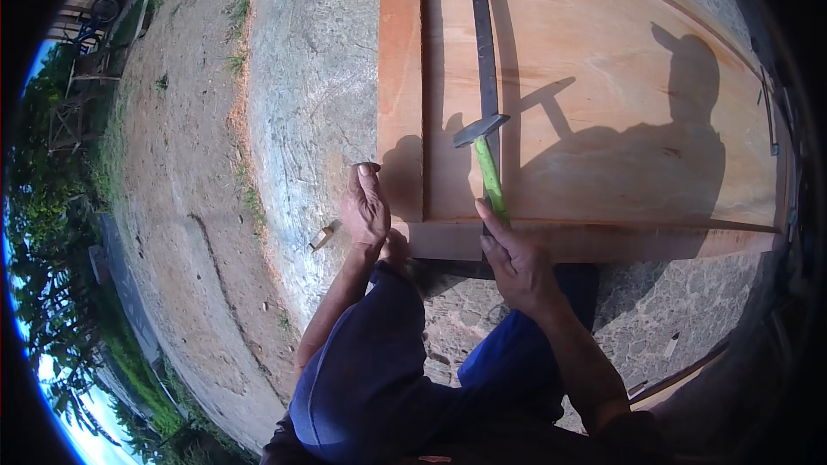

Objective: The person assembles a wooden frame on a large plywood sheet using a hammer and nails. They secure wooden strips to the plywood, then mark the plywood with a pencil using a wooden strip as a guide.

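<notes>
I have one hammer (489, 168) in my right hand (519, 269), fingers wrapped round its smooth lime-green handle, its single dark metal head held above the panel (594, 60), with its shadow falling well apart on the wood. My left hand (368, 211) is just off the frame's near left corner, thumb and fingers drawn together; whether they pinch anything I cannot tell. The panel is one flat, pale reddish sheet with fine grain, edged by one broad, straight side plank (401, 52) and one near rail (594, 243). One long, narrow dark bar (479, 26) crosses it. Left of my hand, one small wooden block (322, 238) lies on rough grey concrete (314, 60), beside bare brown soil (185, 164).
</notes>
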### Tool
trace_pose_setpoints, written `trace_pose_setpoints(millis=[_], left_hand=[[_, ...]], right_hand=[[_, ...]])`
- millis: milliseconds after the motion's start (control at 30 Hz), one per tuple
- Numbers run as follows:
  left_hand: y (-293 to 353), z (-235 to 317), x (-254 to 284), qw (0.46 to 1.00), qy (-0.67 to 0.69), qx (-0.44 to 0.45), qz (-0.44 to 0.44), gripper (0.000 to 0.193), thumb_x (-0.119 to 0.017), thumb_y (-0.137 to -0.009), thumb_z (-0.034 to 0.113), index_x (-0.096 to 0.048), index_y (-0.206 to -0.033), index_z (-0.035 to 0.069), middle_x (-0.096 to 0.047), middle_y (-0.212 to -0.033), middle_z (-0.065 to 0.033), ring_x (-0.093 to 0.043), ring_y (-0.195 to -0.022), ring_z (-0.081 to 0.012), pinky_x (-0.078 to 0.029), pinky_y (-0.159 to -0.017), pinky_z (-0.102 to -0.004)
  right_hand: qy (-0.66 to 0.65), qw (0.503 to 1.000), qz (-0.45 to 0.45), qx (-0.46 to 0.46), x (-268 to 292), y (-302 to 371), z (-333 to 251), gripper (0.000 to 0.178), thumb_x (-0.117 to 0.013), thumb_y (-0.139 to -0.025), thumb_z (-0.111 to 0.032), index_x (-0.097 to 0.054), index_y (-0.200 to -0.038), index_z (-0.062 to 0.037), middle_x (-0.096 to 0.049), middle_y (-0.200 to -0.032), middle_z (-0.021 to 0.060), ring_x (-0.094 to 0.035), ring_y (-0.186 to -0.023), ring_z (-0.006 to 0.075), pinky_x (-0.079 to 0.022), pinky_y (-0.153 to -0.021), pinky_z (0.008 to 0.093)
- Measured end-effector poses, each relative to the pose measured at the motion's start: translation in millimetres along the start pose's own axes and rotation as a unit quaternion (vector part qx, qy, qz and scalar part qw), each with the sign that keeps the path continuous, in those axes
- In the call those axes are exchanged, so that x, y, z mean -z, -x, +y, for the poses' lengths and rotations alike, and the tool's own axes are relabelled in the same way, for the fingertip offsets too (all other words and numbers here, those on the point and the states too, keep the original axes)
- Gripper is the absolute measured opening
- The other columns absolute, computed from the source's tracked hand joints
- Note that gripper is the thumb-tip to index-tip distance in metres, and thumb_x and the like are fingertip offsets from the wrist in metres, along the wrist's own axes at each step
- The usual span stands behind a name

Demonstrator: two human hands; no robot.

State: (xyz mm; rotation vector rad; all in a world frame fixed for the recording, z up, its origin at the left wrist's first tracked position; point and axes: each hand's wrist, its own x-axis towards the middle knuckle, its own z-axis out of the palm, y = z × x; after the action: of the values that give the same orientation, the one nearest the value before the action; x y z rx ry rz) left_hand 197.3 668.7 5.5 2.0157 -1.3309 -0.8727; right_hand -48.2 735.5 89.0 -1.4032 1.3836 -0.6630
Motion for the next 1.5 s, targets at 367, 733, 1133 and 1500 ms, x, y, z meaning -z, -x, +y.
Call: trace_pose_setpoints(millis=[367,733,1133,1500], left_hand=[[80,-9,-11,0.907,0.265,-0.049,-0.325,0.050,-0.035,-0.107,0.050,-0.051,-0.111,0.003,-0.060,-0.091,-0.0149,-0.061,-0.086,-0.0253,-0.048,-0.080,-0.0361],[89,-43,40,0.920,0.216,-0.101,-0.309,0.023,-0.057,-0.101,0.027,-0.069,-0.115,0.013,-0.070,-0.101,-0.0065,-0.063,-0.098,-0.0169,-0.049,-0.088,-0.0346],[33,-72,33,0.881,0.391,0.057,-0.261,0.018,-0.062,-0.100,0.018,-0.070,-0.105,0.003,-0.070,-0.089,-0.0010,-0.061,-0.088,-0.0092,-0.048,-0.082,-0.0276],[38,-54,38,0.846,0.345,-0.011,-0.406,0.012,-0.064,-0.098,0.013,-0.067,-0.105,0.003,-0.069,-0.090,-0.0025,-0.062,-0.086,-0.0087,-0.047,-0.078,-0.0252]], right_hand=[[-0.029,0.998,0.009,-0.047,-82,7,15,0.005,-0.064,-0.092,-0.001,-0.060,-0.092,0.0000,-0.056,-0.072,0.0066,-0.055,-0.067,0.0116,-0.046,-0.061,0.0314],[0.049,0.998,0.009,0.034,-99,-16,22,0.009,-0.064,-0.097,-0.012,-0.059,-0.098,-0.0036,-0.054,-0.073,0.0041,-0.054,-0.066,0.0097,-0.046,-0.060,0.0295],[0.040,0.997,-0.052,0.038,-87,-27,-15,0.048,-0.058,-0.101,-0.015,-0.045,-0.146,-0.0048,-0.061,-0.127,0.0166,-0.060,-0.112,0.0203,-0.047,-0.096,0.0319],[-0.014,0.996,-0.077,0.035,-103,-67,15,0.019,-0.060,-0.100,-0.012,-0.067,-0.115,-0.0028,-0.070,-0.081,0.0137,-0.071,-0.072,0.0175,-0.054,-0.063,0.0320]])
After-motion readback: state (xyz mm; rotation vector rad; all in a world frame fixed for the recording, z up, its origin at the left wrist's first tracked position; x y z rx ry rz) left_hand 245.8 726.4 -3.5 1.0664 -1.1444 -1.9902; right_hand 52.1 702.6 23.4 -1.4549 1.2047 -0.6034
